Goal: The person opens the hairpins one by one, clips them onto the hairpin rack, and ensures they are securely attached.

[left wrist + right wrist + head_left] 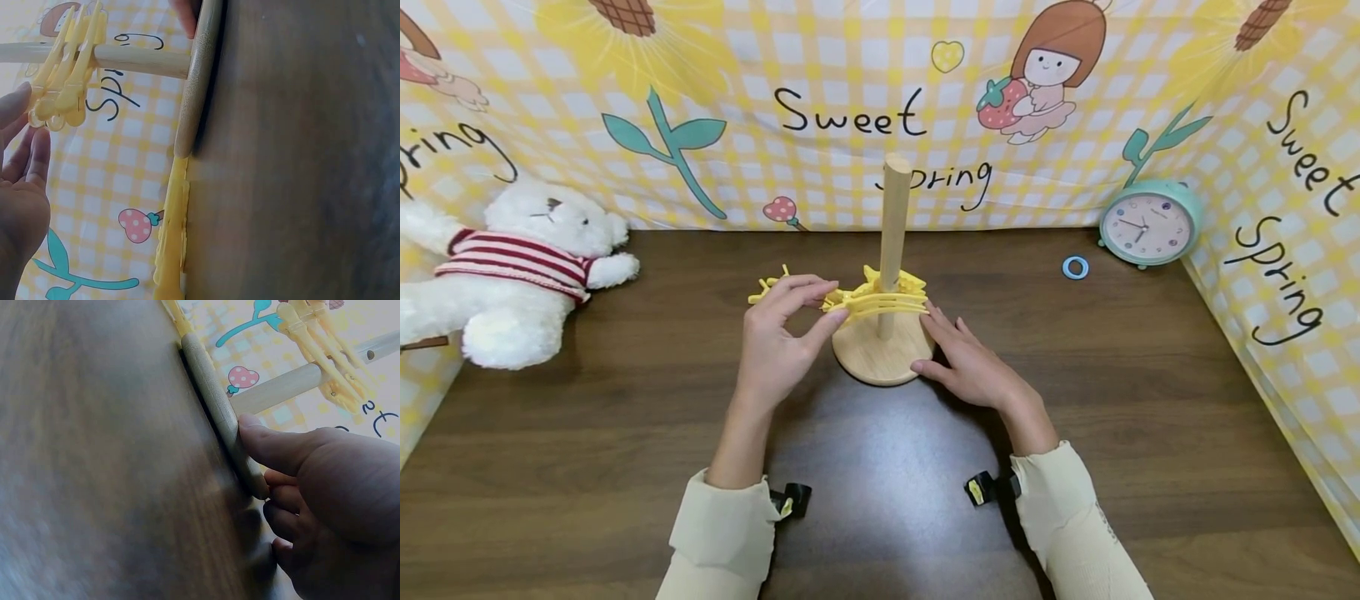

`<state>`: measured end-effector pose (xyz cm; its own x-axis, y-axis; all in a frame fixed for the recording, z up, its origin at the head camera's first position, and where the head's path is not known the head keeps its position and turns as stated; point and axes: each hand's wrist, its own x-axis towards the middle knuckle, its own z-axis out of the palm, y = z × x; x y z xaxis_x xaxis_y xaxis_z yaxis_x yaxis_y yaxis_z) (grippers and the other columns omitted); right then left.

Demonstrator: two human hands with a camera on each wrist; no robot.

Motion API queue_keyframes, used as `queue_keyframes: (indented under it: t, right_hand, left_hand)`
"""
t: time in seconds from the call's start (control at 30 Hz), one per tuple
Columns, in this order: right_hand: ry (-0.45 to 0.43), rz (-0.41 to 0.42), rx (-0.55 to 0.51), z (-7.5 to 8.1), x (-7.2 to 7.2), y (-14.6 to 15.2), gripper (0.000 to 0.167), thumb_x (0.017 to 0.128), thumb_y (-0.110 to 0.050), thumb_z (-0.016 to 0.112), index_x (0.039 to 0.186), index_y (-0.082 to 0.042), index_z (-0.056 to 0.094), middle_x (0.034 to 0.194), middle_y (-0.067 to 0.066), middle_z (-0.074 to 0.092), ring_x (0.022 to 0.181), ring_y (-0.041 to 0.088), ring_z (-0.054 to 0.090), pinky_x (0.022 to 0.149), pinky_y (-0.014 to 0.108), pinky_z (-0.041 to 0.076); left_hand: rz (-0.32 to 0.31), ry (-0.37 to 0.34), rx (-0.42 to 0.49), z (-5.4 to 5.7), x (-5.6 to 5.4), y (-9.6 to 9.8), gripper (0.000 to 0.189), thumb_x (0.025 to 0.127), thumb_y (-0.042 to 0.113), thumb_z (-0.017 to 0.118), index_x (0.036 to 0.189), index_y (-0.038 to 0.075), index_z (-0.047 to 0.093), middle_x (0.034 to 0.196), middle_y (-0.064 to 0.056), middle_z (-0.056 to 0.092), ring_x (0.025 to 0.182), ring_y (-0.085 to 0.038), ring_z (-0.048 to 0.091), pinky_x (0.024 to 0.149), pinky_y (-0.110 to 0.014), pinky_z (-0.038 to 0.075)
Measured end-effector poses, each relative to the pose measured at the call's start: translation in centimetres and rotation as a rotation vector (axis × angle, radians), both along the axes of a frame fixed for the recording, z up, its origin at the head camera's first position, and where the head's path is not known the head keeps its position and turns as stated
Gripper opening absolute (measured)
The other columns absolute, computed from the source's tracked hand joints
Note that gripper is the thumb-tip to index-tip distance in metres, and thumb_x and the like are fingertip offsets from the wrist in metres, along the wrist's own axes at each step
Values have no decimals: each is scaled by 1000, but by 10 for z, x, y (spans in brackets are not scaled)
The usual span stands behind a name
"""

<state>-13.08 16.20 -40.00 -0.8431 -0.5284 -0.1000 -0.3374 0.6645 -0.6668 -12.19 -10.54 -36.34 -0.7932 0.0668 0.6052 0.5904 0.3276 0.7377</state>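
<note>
A round wooden post (pixel 893 221) rises upright from a disc-shaped wooden base (pixel 865 358). Partway up, a yellow plastic hair claw clip (pixel 887 304) sits around the post, its curved prongs on both sides of it. My left hand (pixel 775 342) pinches the clip's left end between thumb and fingers. Low at the base's right rim, my right hand (pixel 966 362) grips the edge; the right wrist view shows the thumb (pixel 272 444) on top and fingers curled at the side. Another yellow plastic piece (pixel 170 250) lies on the table left of the base, partly hidden by my left hand in the head view.
A white teddy bear (pixel 520 275) in a striped shirt lies at the left. Toward the back right are a light blue ring (pixel 1075 267) and a mint alarm clock (pixel 1150 223). Yellow checked cloth (pixel 835 50) walls the brown wooden table (pixel 587 467).
</note>
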Motion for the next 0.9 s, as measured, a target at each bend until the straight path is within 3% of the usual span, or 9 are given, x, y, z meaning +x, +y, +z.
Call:
queue_keyframes:
  t: [0.13,0.33,0.57,0.7,0.83,0.9]
  right_hand:
    - [-1,0,-9,1,0,0,74,104,-30,61,160,0,22,168,14,7,154,29,7,124,46,2]
    - [-29,-15,-6,1,1,0,73,105,-31,59,160,-2,21,169,10,5,155,27,5,124,44,2]
    - [-35,-20,-1,0,1,0,73,105,-30,58,160,-2,20,168,11,5,155,24,5,124,43,1]
    - [-44,-26,1,1,1,0,73,105,-31,58,160,-2,20,168,12,6,155,24,4,124,43,2]
    - [-50,-30,4,1,1,-1,73,105,-32,58,161,-3,20,168,12,7,155,25,4,124,44,2]
    - [-49,-28,6,2,1,-1,73,105,-31,58,161,-3,20,168,12,7,155,25,4,124,43,2]
  left_hand:
    - [1,10,0,-1,-1,-2,33,80,0,86,111,-3,75,109,-13,70,95,-26,66,88,-26,51]
    - [-59,-31,30,0,-2,-15,40,78,-4,86,115,-4,73,111,-19,69,99,-33,64,91,-32,54]
    - [-14,-250,-56,-3,2,-49,40,80,1,86,117,4,74,109,-4,70,103,-16,64,92,-26,52]
    - [-16,-361,-99,-5,3,-63,40,84,8,85,122,4,72,115,-10,69,107,-23,64,95,-32,52]
    - [-65,-487,-152,-10,4,-75,46,85,16,85,127,5,69,125,-13,68,113,-30,62,97,-43,50]
    - [-81,-542,-184,-12,6,-83,51,85,21,86,131,7,67,129,-10,67,116,-29,61,97,-42,49]
